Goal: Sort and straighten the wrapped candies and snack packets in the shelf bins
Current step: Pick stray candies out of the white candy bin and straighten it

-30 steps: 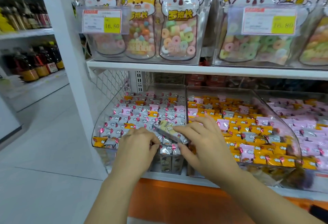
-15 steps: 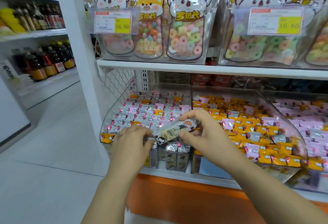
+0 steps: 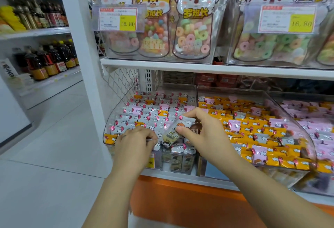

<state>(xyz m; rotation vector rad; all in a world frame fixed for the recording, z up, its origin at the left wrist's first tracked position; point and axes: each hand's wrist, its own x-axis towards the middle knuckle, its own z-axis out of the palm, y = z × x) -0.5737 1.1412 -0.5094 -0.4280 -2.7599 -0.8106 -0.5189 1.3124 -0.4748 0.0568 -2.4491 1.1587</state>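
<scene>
Sorting is judged part done: a snack packet [image 3: 172, 133] is pinched by the right hand [image 3: 204, 137] above the front of the left bin [image 3: 117, 106], the curled left hand [image 3: 134, 143] is set on its front row, grasp not discernible, and mixed candies [image 3: 253, 128] are left unsorted.

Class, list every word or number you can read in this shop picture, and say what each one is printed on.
"16.80": left price tag, upper shelf.
"16.80": right price tag, upper shelf.
"罗班长": koala sweet bag.
"80": lower price tag, rest hidden.
Too blurred: the tags' small print, the packet pinched in the right hand, the bottle labels.
</scene>
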